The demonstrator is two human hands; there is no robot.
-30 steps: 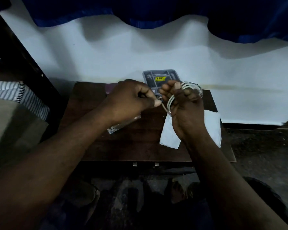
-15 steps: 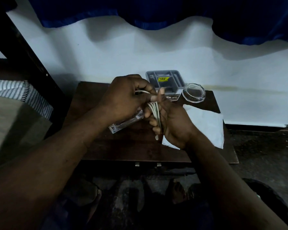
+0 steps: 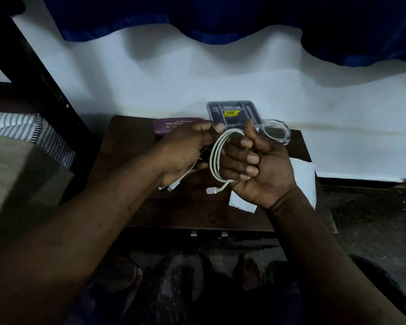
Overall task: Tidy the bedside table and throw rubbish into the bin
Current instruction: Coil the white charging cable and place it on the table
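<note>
A white cable [image 3: 215, 158] is looped in several turns around the fingers of my right hand [image 3: 256, 167], palm up, over the dark wooden bedside table [image 3: 131, 146]. One plug end hangs out below the coil. My left hand [image 3: 185, 151] pinches the cable's free strand at the top of the coil; its other plug end sticks out under that hand. A white paper sheet [image 3: 302, 179] lies on the table under my right hand. A purple case [image 3: 171, 126], a grey divided tray [image 3: 232, 112] with a yellow label, and a clear round lid [image 3: 275, 134] sit along the back edge.
A white wall rises behind the table, with a blue curtain [image 3: 220, 17] hanging above. A bed with a dark post [image 3: 33, 66] and striped fabric [image 3: 21, 130] is at the left. Dark floor lies to the right. My feet show below the table's front edge.
My right hand has turned palm up, so the coil now stands open around its fingers. My left hand has shifted up to the top of the coil, uncovering the purple case.
</note>
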